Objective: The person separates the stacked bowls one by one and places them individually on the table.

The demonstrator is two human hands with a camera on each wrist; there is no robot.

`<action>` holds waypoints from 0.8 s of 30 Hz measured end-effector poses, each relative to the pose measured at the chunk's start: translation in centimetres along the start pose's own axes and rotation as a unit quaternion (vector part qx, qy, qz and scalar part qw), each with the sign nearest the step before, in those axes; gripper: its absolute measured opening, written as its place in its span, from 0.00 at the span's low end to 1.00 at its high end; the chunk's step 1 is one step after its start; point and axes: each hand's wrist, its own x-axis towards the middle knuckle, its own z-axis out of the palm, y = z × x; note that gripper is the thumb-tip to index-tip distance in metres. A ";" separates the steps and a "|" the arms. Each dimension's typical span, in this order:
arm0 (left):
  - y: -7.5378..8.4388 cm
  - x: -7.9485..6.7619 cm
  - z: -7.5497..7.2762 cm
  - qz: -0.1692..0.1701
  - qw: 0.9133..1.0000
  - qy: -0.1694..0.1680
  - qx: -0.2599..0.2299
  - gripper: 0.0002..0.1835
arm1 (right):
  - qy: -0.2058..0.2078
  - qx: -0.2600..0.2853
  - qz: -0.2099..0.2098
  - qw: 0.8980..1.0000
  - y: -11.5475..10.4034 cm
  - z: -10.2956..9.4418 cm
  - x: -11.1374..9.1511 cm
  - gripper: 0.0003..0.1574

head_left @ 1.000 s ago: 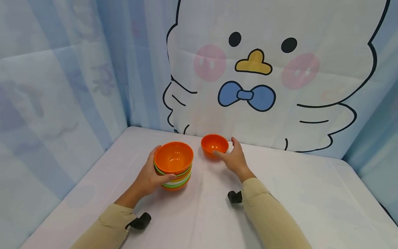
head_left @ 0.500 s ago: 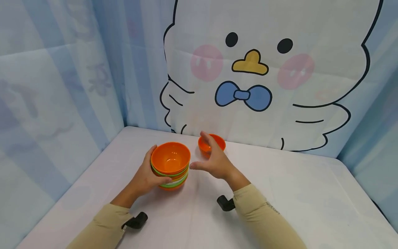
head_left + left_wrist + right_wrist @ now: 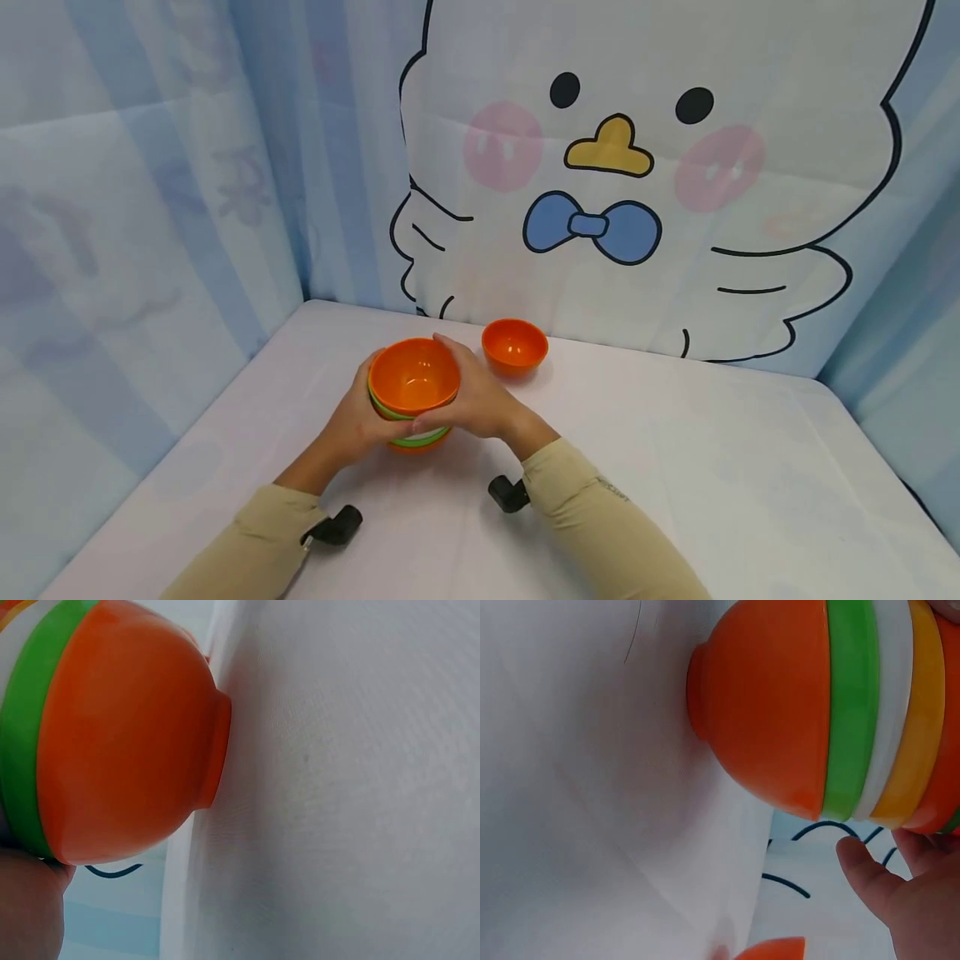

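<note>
A stack of nested bowls [image 3: 415,379] stands upright between both hands, an orange one on top. My left hand [image 3: 363,421] grips its left side, thumb across the front. From the other side my right hand [image 3: 480,396] holds the stack near the top, its thumb meeting the left thumb. In the right wrist view an orange bottom bowl [image 3: 772,712] shows below a green bowl [image 3: 853,712], a white bowl [image 3: 894,705] and a yellow bowl [image 3: 926,712]. The bottom bowl's foot is at or just above the tabletop; I cannot tell which.
A single smaller-looking orange bowl [image 3: 515,346] sits upright behind the right hand, near the back edge of the white-covered table [image 3: 712,467]. A curtain printed with a cartoon bird [image 3: 600,283] hangs right behind the table. Another curtain [image 3: 150,250] closes off the left side.
My right hand has left the single orange bowl and moved left to the stack, which it now holds too. The left hand keeps its grip, and the single bowl stays in place.
</note>
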 end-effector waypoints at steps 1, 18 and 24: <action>-0.4 0.1 0.1 -0.002 1.000 0.000 0.000 0.55 | 0.002 0.001 0.007 1.000 0.0 0.1 0.0 0.67; -2.4 0.7 0.5 0.038 0.999 0.006 -0.021 0.54 | 0.057 0.037 0.011 0.998 -0.4 -1.2 -0.5 0.64; -2.3 0.5 0.3 0.019 1.000 0.005 -0.013 0.56 | 0.086 0.056 -0.015 0.995 -0.6 -2.8 -0.9 0.64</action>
